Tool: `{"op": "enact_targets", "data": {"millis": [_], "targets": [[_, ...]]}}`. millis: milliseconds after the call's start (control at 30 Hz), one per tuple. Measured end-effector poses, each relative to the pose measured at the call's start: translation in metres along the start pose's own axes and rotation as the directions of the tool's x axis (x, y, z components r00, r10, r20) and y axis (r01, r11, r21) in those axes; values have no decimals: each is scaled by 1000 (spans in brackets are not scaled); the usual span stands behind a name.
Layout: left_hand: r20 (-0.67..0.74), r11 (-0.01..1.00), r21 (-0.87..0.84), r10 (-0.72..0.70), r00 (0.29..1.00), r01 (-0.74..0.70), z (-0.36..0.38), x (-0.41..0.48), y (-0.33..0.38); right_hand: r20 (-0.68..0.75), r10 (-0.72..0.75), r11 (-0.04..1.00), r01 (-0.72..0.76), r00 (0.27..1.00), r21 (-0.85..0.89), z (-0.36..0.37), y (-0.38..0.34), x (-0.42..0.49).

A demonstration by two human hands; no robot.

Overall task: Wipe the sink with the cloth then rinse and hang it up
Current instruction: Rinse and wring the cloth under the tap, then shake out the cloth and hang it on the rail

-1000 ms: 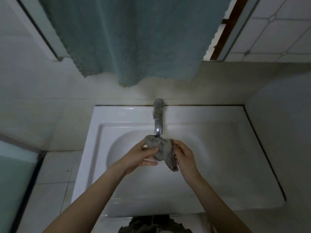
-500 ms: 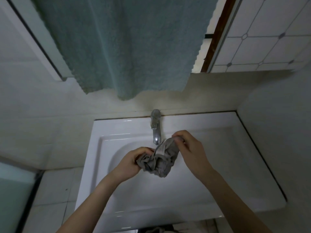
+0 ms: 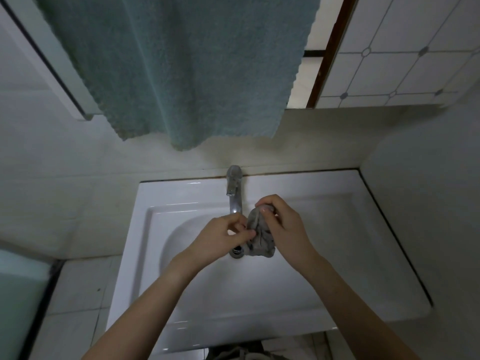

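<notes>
A small crumpled grey cloth [image 3: 259, 237] hangs over the white sink [image 3: 337, 255], just right of the chrome tap [image 3: 235, 193]. My right hand [image 3: 284, 227] grips the cloth's top edge between thumb and fingers. My left hand [image 3: 220, 237] pinches the cloth's left side, below the tap's spout. The drain [image 3: 236, 252] shows partly beneath my left hand. I cannot see any water running from the spout.
A large teal towel [image 3: 181, 68] hangs on the wall above the tap. A mirror frame [image 3: 324, 48] with tiled reflection is at the upper right. White tiled ledge [image 3: 78, 294] lies left of the sink, with a wall close on the right.
The cloth has shifted right of the tap. My right hand now holds it from above, and my left hand went from cupping it to pinching its side. The view tilted upward.
</notes>
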State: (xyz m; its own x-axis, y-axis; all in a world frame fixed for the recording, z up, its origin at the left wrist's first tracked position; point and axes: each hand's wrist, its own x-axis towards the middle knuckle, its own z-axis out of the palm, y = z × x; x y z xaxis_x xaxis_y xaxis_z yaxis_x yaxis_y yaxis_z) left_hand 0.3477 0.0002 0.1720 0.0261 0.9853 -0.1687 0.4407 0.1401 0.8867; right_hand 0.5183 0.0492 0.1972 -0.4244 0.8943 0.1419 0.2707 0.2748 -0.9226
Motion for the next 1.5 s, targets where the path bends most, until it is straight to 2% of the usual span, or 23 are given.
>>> {"op": "enact_targets", "data": {"millis": [67,133,233,267,300,367,433,500,633,800,867,1000,1100,1167,1267,1367,1500], "targets": [[-57,998,61,37,998,-33,12,2,-2,-1,22,1000,-22,1000,8,-5,3,0],[-160,998,47,43,986,-36,15,2,-3,-34,21,1000,-21,999,-12,-10,6,-2],[-306,994,34,106,946,-101,15,-4,0,-167,-134,980,106,977,-167,-15,14,-7],[-335,993,45,118,935,-109,16,-7,0,-171,-181,964,140,968,-224,-14,20,-9],[-340,993,65,110,934,-94,17,-10,-2,-149,-174,957,131,973,-260,-12,27,-11],[-269,994,104,-1,963,30,20,-14,-9,-53,-14,966,0,998,-260,-5,38,-13],[-202,976,132,-146,968,174,22,-19,-20,31,99,967,-89,995,-241,3,48,-14],[-237,969,110,-190,953,220,23,-26,-26,57,108,972,-93,993,-216,8,50,-17],[-369,991,-51,-135,919,124,20,-42,-15,30,26,993,-22,999,-113,5,30,-15],[-496,1000,4,-11,868,15,16,-47,3,35,-21,1000,20,999,19,-7,0,-6],[-501,999,-15,-33,865,30,15,-49,5,65,15,996,-20,998,87,-4,-5,-5],[-578,982,-191,-108,809,-5,9,-66,0,174,40,971,-80,984,227,17,-18,-9],[-637,969,-239,-207,743,65,3,-94,-14,273,21,954,-101,962,282,42,-31,-18],[-679,946,-295,-305,668,132,3,-119,-24,345,20,954,-121,939,273,59,-39,-27],[-737,897,-404,-434,519,177,9,-166,-40,447,-38,940,-120,894,319,82,-52,-44],[-766,851,-491,-524,372,186,24,-219,-54,493,-102,919,-108,864,380,102,-69,-61],[-779,787,-601,-616,118,141,52,-289,-67,598,-222,865,-127,770,485,132,-105,-87]]}}
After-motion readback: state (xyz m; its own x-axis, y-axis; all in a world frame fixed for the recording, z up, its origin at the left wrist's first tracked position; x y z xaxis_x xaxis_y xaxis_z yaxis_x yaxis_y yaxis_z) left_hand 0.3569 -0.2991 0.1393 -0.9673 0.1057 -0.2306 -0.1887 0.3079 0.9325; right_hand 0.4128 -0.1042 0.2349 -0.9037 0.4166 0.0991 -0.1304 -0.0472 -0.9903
